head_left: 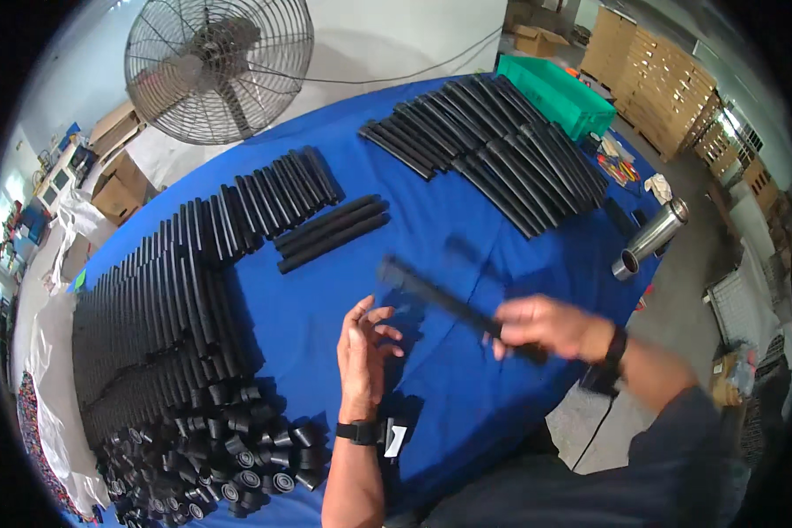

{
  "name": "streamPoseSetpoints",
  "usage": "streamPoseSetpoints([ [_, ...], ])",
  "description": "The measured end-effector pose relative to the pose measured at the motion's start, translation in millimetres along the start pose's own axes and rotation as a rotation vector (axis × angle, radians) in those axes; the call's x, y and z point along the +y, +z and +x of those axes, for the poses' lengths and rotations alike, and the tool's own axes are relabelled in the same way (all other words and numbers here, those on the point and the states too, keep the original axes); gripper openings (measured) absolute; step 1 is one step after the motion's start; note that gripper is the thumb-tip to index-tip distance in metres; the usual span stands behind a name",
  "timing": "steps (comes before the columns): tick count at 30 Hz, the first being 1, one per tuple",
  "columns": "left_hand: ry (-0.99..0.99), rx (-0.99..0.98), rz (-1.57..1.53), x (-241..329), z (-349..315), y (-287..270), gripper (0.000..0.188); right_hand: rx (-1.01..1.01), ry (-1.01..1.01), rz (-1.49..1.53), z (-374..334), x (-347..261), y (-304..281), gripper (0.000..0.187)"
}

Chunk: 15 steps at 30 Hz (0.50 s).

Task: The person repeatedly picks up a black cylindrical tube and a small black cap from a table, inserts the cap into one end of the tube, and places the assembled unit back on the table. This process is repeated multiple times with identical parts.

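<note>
Black tube: above the blue-covered worktop, between its middle and its near right edge; tilted, blurred in outline, free end toward the far left corner.
Right hand: closed around the tube's near end.
Left hand: open and empty, loosely curled, near the free end; no contact apparent.
Risk at the grip: held by one end, the tube could swing or slip if the right hand loosens.
Risk at the middle: a low sweep of the free end might roll the three loose tubes out of line.
Risk at the left edge: a knock to the stacked tubes could start a slide into the black caps at the near left corner.
Risk at the right edge: the steel cylinder is close to the border; a brush could probably tip it off.
</note>
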<state>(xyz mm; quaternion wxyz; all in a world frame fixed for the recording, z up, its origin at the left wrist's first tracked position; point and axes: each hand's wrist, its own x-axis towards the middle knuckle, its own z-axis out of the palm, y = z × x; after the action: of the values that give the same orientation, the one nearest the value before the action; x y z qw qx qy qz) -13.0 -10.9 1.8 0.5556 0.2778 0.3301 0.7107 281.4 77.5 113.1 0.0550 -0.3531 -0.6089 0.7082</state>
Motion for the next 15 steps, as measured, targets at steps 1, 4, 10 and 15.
streamPoseSetpoints([
  [1,-0.023,0.022,0.064,-1,-3,-1,0.071,0.065,0.002,-0.138,1,-23,-21,0.026],
  [4,-0.041,0.034,0.192,-1,0,0,0.064,0.17,-0.179,-0.403,24,-95,-90,0.021],
  [10,-0.072,0.026,0.246,-5,4,-2,0.058,0.662,-0.18,-0.774,140,-155,-249,0.025],
  [15,-0.089,0.013,0.27,-7,5,-4,0.056,1.149,-0.132,-0.963,237,-122,-317,0.041],
])
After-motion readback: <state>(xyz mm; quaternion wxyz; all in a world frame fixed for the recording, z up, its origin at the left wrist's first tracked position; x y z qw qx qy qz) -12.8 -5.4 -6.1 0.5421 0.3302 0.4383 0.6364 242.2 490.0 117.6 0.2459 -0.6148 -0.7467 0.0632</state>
